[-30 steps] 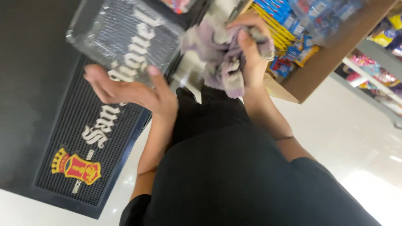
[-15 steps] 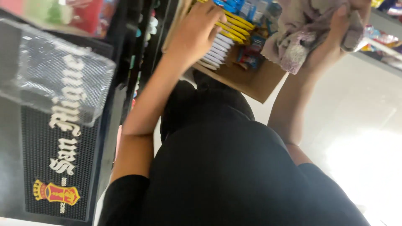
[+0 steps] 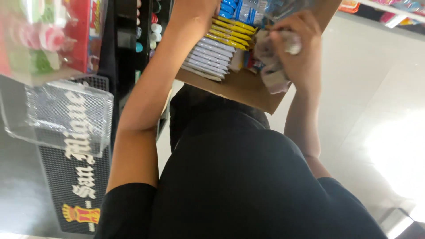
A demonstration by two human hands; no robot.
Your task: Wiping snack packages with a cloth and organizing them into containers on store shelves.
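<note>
Far left, a clear plastic tray (image 3: 66, 117) sits on the black rubber bar mat (image 3: 75, 186) across the dark tabletop (image 3: 17, 194), with a see-through container (image 3: 40, 40) of pink and green sweets above it, blurred.

Moving in, the left arm stretches straight up and away from the black-shirted body, forearm long and extended, and the left hand (image 3: 197, 11) reaches the top edge of the view at the cardboard box (image 3: 239, 90). Its fingers are cut off by the frame, so whether they are open or curled cannot be told.

The box holds neat rows of flat packets: white ones nearest, yellow behind, blue at the back.

Further right, the right arm is bent upward, wrist cocked, and the right hand (image 3: 299, 51) has its fingers (image 3: 287, 33) clenched tight around a bunched grey cloth (image 3: 272, 71), pressed at the box's right end, just beside the packets.

Beyond that, pale floor (image 3: 376, 110), glare-bright.
</note>
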